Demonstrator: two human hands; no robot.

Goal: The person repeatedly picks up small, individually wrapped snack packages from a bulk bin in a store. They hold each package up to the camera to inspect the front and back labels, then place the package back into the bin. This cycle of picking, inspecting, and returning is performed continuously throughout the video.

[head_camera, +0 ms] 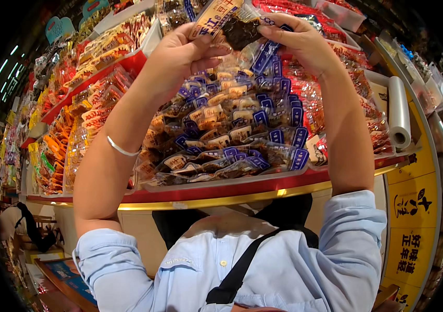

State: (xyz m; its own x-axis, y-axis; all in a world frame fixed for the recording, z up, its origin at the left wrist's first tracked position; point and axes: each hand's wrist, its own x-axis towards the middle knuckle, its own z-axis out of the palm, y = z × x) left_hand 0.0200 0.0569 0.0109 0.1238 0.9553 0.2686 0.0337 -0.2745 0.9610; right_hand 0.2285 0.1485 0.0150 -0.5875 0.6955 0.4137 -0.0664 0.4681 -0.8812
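A clear plastic snack packet (241,31) with dark brown food inside is held up at the top of the head view, stretched between both hands. My left hand (192,48) grips its printed left end between thumb and fingers. On its right edge, my right hand (293,41) pinches with thumb and forefinger. Below the hands lies a clear bin (225,182) heaped with similar packets that carry blue and cream labels, laid in overlapping rows. A silver bangle (122,147) circles the left forearm.
Red-labelled packets (309,103) fill the bin to the right, beside a roll of clear plastic bags (399,113). Orange and yellow packets (55,146) stand left. A red and gold counter edge (225,201) runs before my body. Another person (10,222) is at lower left.
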